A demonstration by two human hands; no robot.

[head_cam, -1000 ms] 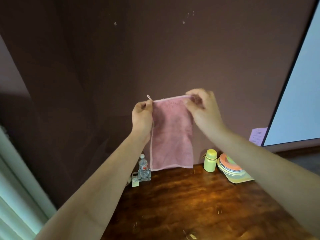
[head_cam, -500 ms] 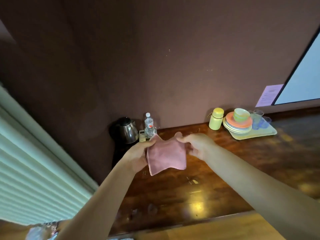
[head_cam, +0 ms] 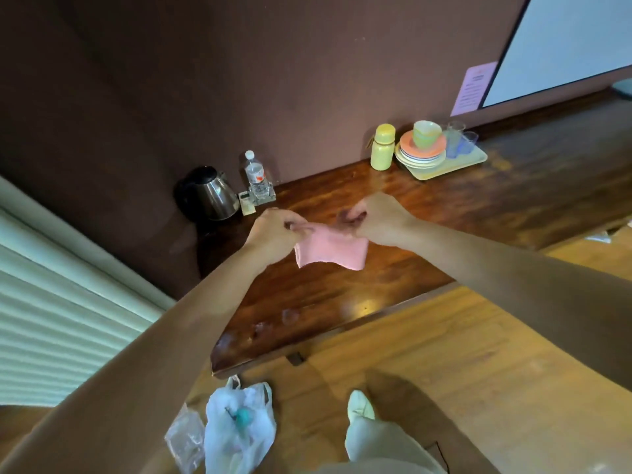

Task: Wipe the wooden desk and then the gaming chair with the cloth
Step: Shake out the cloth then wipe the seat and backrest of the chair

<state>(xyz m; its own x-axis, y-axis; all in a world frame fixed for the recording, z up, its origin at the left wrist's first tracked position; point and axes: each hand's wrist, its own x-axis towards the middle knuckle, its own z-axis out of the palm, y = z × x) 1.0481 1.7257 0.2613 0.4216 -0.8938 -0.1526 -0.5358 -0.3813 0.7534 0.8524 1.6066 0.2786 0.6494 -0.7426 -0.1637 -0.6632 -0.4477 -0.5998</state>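
A folded pink cloth [head_cam: 330, 249] hangs just above the dark wooden desk [head_cam: 393, 275], held between both hands. My left hand [head_cam: 275, 232] pinches its upper left corner. My right hand [head_cam: 379, 218] grips its upper right edge with curled fingers. The cloth sags between them over the middle of the desk. No gaming chair is in view.
A metal kettle [head_cam: 208, 193], a water bottle [head_cam: 255, 177], a yellow jar [head_cam: 383, 147] and a tray of plates and cups [head_cam: 441, 152] stand along the wall. A screen [head_cam: 561, 46] stands at the right. Plastic bags [head_cam: 236, 429] lie on the floor by my foot [head_cam: 359, 408].
The cloth has gone from hanging full length at chest height to folded and low over the desk. My view has tilted down, showing the floor and the desk's front edge.
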